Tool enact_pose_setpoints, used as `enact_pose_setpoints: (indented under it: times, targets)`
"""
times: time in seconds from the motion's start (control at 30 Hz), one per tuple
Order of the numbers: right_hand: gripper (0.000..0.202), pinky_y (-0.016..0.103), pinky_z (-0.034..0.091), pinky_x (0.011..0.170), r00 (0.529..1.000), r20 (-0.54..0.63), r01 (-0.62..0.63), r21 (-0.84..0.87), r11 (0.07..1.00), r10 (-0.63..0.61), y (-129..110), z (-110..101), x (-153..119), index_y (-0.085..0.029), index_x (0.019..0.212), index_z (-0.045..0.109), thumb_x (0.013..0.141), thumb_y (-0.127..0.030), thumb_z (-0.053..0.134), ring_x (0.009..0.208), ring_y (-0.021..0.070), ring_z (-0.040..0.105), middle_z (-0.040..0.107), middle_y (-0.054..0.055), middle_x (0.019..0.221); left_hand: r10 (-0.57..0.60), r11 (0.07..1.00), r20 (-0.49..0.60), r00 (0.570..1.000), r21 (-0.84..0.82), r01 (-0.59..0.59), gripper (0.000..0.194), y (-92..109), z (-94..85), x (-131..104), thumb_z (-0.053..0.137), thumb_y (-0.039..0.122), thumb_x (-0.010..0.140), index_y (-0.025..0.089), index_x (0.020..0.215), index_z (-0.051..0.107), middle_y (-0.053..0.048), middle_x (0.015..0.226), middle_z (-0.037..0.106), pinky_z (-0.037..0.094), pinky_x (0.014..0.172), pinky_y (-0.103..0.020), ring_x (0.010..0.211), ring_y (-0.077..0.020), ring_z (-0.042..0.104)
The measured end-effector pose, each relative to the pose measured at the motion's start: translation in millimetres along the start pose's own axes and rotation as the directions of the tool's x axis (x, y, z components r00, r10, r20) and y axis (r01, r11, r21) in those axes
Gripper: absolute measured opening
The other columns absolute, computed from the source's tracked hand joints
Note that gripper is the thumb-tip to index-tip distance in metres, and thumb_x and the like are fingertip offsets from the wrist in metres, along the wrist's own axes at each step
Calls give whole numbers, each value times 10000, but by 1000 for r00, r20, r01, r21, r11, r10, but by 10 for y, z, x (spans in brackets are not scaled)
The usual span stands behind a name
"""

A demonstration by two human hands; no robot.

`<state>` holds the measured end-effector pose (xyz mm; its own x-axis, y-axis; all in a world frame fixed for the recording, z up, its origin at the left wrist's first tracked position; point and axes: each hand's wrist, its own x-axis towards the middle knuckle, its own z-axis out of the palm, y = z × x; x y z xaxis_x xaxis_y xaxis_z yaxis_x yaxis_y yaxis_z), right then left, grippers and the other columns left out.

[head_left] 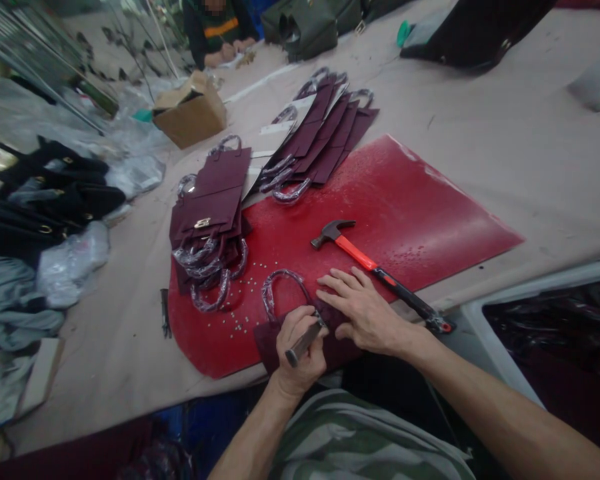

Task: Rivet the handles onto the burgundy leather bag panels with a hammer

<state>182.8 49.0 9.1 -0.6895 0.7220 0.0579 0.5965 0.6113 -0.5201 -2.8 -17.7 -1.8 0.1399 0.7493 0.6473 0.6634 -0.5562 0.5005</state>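
Note:
A maroon bag panel [267, 343] with a plastic-wrapped handle [283, 275] lies at the near edge of a red mat [380, 193]. My left hand [300, 347] is closed round a metal punch-like tool [304, 341], its blunt end tilted up toward me and its tip on the panel. My right hand [363, 310] rests with fingers spread over the panel, just right of the tool. Beyond it, a claw hammer [355, 252] with an orange and black handle lies on the mat. Small pale pieces [237, 327] are scattered left of the panel.
Stacked maroon panels [220, 183] stand at the mat's left, more [325, 133] behind. A cardboard box [193, 113], black bags [45, 200] and plastic wrap lie left. A white bin [495, 353] is at the right. A person [220, 33] works at the far side.

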Motion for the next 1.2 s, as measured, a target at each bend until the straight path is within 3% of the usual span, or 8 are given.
enact_pose_setpoints:
  times: [0.37, 0.57, 0.9, 1.0, 1.2]
  targets:
    - [694, 575, 136, 1182, 1000, -9, 4, 21, 1000, -4, 4, 2, 1, -210, 1365, 559, 704, -203, 771, 1432, 329, 288, 434, 99, 1523, -121, 993, 72, 990, 3, 121, 140, -33, 47, 61, 552, 143, 909, 197, 1037, 575, -99, 1013, 697, 560, 885, -404, 985, -223, 683]
    - [707, 586, 130, 1177, 1000, 0, -3, 20, 1000, 3, 0, -11, -2, -208, 1376, 555, 706, -221, 781, 1429, 333, 289, 432, 102, 1524, -55, 998, 51, 997, 29, 54, 122, -10, 43, 21, 552, 115, 900, 193, 984, 592, -86, 960, 698, 554, 867, -370, 989, -222, 683]
    - [713, 580, 152, 1178, 1000, -28, 4, 23, 1000, -3, -2, -4, -3, -201, 1363, 562, 689, -205, 793, 1427, 334, 296, 450, 107, 1507, -58, 998, 129, 990, 31, 55, 134, -30, 29, 120, 540, 147, 924, 198, 1045, 564, -87, 1004, 694, 533, 883, -376, 1010, -217, 678]
    - [717, 574, 156, 1180, 999, -36, 11, 25, 1000, -10, 0, 3, -5, -197, 1364, 560, 687, -201, 796, 1427, 330, 295, 450, 104, 1507, -27, 1000, 105, 994, 6, 26, 150, -49, 38, 118, 543, 143, 921, 202, 1058, 557, -82, 996, 699, 535, 879, -371, 1008, -213, 684]
    - [711, 588, 158, 1174, 998, -54, 18, 21, 1000, -17, 12, 30, -11, -231, 1365, 564, 691, -205, 787, 1426, 332, 296, 448, 97, 1508, -193, 977, 148, 970, -64, 204, 91, -42, 40, 163, 551, 204, 915, 202, 986, 606, -86, 991, 711, 543, 893, -375, 977, -216, 688]
